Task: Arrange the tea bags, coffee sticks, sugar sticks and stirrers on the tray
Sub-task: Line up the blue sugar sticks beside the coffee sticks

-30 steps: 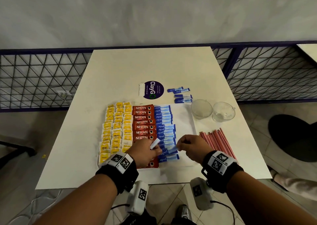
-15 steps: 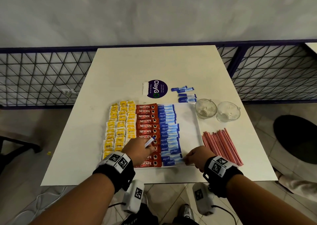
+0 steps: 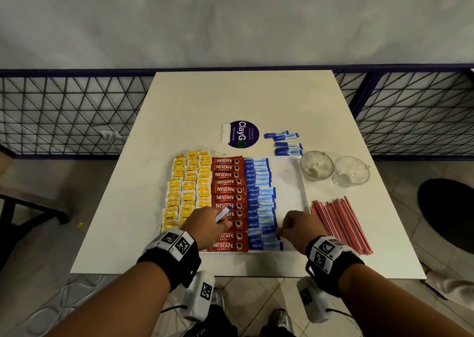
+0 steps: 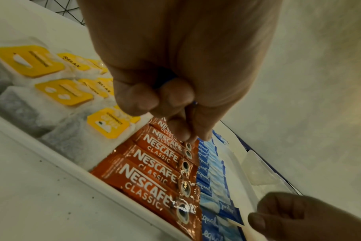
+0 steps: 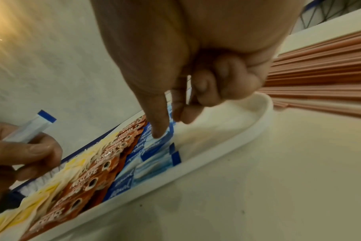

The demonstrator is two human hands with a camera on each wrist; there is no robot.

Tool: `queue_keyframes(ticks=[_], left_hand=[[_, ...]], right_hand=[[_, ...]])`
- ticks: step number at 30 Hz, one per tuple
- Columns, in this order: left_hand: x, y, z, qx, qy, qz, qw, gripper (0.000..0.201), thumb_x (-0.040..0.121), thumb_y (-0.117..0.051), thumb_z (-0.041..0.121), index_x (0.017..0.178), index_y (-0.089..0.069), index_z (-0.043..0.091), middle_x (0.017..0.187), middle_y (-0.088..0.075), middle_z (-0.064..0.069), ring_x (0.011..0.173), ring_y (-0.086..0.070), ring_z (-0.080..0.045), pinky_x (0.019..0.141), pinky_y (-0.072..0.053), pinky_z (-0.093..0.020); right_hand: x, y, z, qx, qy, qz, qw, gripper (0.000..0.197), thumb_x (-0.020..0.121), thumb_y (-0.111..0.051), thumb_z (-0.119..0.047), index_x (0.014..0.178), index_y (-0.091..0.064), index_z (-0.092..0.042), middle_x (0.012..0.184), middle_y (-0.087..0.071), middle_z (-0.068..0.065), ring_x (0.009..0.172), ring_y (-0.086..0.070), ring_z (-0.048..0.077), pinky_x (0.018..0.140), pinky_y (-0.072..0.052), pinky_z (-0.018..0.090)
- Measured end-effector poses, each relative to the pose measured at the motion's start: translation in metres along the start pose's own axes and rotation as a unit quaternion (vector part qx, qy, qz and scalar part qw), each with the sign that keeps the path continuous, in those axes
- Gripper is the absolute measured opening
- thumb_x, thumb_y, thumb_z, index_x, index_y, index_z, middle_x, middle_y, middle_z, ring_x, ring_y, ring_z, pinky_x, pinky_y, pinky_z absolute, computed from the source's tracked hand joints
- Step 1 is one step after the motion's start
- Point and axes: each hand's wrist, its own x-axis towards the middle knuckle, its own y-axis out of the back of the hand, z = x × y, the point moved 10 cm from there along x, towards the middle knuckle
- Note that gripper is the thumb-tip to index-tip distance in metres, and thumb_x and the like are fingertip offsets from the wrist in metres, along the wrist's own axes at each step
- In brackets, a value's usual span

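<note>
A white tray (image 3: pixel 287 182) carries yellow tea bags (image 3: pixel 187 182) at the left, red coffee sticks (image 3: pixel 227 182) in the middle and a column of blue sugar sticks (image 3: pixel 259 195). My left hand (image 3: pixel 225 221) hovers over the near coffee sticks and grips one sugar stick (image 5: pixel 31 128) that points up and right. My right hand (image 3: pixel 280 231) is at the near right end of the sugar column. Its fingers are curled, a fingertip (image 5: pixel 160 133) presses on a sugar stick (image 4: pixel 229 212) there, and it seems to pinch that stick's end. Red stirrers (image 3: pixel 338 223) lie on the table right of the tray.
A few loose sugar sticks (image 3: pixel 284 144) lie beyond the tray near a round purple sticker (image 3: pixel 242 134). Two glass cups (image 3: pixel 316 168) (image 3: pixel 351 173) stand at the tray's far right corner. The tray's right strip is bare. A black mesh railing runs behind the table.
My right hand has come down and toward me with its sugar stick to the near end of the blue column. The left hand keeps its stick and has barely shifted.
</note>
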Motion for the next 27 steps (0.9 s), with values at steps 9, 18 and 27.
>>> queue_keyframes(ticks=[9, 18, 27], left_hand=[[-0.002, 0.003, -0.002, -0.006, -0.006, -0.001, 1.0, 0.026, 0.09, -0.061, 0.041, 0.083, -0.065, 0.016, 0.079, -0.067, -0.004, 0.072, -0.063, -0.02, 0.059, -0.042, -0.027], [-0.001, 0.007, 0.012, -0.051, -0.02, -0.042, 0.998, 0.027, 0.092, -0.058, 0.037, 0.083, -0.062, 0.013, 0.073, -0.066, -0.004, 0.052, -0.054, -0.012, 0.052, -0.043, -0.027], [0.01, 0.033, 0.024, -0.23, -0.068, -0.123, 0.963, 0.013, 0.093, -0.063, 0.023, 0.092, -0.063, 0.01, 0.068, -0.069, -0.003, 0.04, -0.056, -0.015, 0.045, -0.045, -0.025]], right_hand=[[-0.001, -0.018, -0.049, -0.093, 0.152, -0.043, 0.983, 0.023, 0.089, -0.06, -0.033, 0.109, -0.071, -0.03, 0.11, -0.061, 0.002, 0.102, -0.057, 0.019, 0.087, -0.044, 0.025], [-0.006, 0.007, -0.081, 0.113, 0.152, 0.004, 0.982, 0.03, 0.085, -0.064, -0.047, 0.11, -0.066, -0.031, 0.093, -0.061, -0.016, 0.079, -0.056, 0.0, 0.071, -0.043, 0.016], [0.01, 0.023, -0.121, 0.285, 0.114, 0.014, 0.952, 0.011, 0.091, -0.062, -0.027, 0.083, -0.068, -0.022, 0.071, -0.065, -0.004, 0.059, -0.053, 0.006, 0.059, -0.045, 0.022]])
